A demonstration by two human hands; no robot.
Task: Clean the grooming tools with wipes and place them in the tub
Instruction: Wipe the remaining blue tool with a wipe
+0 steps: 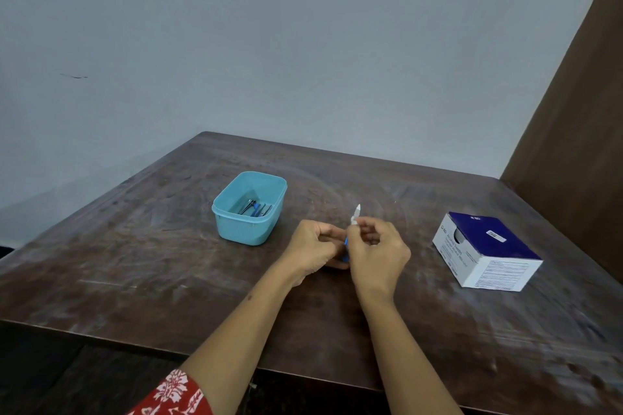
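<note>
two hands meet over the middle of the table (141, 246), a little toward its near edge. the left hand (312, 251) has its fingers curled around the blue handle of a small tool (345, 248); only a sliver of blue shows between the two hands, so what kind of tool it is cannot be told. the right hand (377, 251) pinches a white wipe (356, 214) between thumb and fingertips at the tool's upper end, and the wipe's pointed tip sticks up above the knuckles. whether the wipe wraps the tool fully is hidden by the fingers.

left of the hands and farther back stands the tub (248, 209), light blue and open, apart from both hands. several tools (255, 207) lie on its floor, dark metal pieces with some blue, too small to tell one from another.

toward the right edge of the table sits a box (485, 251), white with a dark blue top, well apart from the hands. a red patterned sleeve (172, 394) shows at the left arm near the bottom of the view.
</note>
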